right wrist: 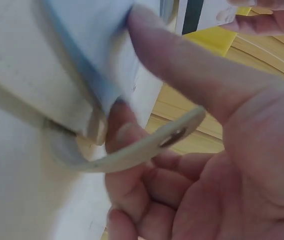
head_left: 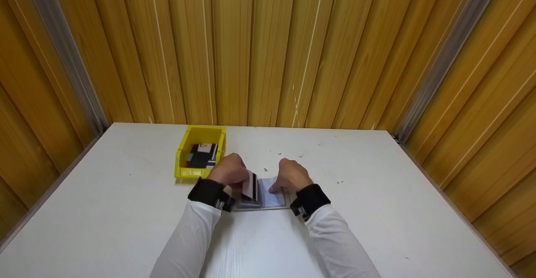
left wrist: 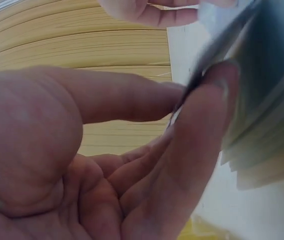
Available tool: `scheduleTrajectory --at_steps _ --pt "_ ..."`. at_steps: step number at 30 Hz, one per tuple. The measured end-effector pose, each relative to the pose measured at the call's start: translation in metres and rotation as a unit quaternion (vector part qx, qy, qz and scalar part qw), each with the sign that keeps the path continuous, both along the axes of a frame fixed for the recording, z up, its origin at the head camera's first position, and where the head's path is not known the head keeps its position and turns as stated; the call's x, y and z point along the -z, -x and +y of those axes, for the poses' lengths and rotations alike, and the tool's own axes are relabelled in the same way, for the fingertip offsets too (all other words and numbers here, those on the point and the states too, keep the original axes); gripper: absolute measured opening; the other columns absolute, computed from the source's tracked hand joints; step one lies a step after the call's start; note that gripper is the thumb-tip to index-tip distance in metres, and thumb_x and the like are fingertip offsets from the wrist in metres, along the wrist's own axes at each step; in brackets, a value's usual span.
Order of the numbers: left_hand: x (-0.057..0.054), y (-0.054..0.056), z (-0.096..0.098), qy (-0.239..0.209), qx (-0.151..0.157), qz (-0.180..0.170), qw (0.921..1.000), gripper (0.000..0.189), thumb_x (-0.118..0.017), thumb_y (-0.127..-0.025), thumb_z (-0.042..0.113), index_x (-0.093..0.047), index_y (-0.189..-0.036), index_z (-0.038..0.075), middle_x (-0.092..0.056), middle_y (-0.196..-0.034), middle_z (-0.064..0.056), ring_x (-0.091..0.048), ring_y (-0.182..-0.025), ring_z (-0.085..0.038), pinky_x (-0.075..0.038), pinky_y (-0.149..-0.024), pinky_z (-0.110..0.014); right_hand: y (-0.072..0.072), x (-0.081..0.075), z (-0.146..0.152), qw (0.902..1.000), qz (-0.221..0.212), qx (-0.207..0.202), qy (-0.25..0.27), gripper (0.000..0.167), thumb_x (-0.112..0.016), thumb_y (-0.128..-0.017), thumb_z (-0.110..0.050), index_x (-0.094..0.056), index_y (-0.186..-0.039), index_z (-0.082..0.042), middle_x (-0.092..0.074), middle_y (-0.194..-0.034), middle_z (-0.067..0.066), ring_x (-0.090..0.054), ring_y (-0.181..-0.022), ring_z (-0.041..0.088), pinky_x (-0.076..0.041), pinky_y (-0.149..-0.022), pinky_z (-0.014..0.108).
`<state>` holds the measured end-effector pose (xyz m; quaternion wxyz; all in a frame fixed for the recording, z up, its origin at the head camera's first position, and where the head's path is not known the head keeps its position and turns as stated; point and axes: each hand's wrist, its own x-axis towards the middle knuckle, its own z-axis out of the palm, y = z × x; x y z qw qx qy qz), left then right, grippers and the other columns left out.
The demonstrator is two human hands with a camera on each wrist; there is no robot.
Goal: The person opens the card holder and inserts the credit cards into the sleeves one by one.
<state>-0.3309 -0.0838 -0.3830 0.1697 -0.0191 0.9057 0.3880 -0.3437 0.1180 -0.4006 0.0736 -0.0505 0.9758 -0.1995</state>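
Note:
Between its thumb and fingers my left hand (head_left: 229,170) pinches a white card (head_left: 250,186) with a black stripe, tilted up over the left side of an opened card holder. In the left wrist view, dark sleeve pages (left wrist: 277,65) fan out beside the fingertips. On the right side, my right hand (head_left: 293,176) pinches clear plastic sleeves (head_left: 274,196), thumb on top and fingers beneath. The right wrist view shows the holder's pale stitched cover (right wrist: 21,70) and its strap (right wrist: 136,150) with a metal snap, curving across the fingers.
A yellow bin (head_left: 193,173) with several dark and white cards (head_left: 203,156) stands just beyond the left hand. The white table (head_left: 368,211) carries small bits of debris past the right hand. A wood-patterned wall (head_left: 268,52) rises behind the table.

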Motion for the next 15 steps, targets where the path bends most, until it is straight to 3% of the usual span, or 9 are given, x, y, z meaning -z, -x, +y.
scheduleTrajectory --at_steps 6,15 --pt "-0.002 0.000 0.000 0.005 0.005 -0.005 1.0000 0.028 -0.072 -0.093 0.006 -0.077 -0.119 -0.002 -0.078 -0.095 -0.014 -0.072 -0.075 -0.021 -0.058 -0.067 -0.027 0.002 -0.004 -0.001 0.9996 0.002 -0.003 0.027 0.035 -0.103 -0.070 -0.015 -0.071 -0.081 -0.005 -0.064 -0.075 0.002 -0.059 -0.067 0.020 -0.045 -0.057 0.031" --pt "-0.002 0.001 -0.001 -0.003 0.007 -0.020 0.9998 0.024 -0.075 -0.094 0.008 -0.077 -0.117 0.000 -0.078 -0.098 -0.013 -0.072 -0.081 -0.021 -0.060 -0.071 -0.028 -0.002 -0.016 -0.006 0.9996 0.009 -0.003 -0.027 0.032 -0.096 -0.081 -0.025 -0.070 -0.074 -0.008 -0.068 -0.073 0.002 -0.061 -0.071 0.019 -0.050 -0.065 0.033"
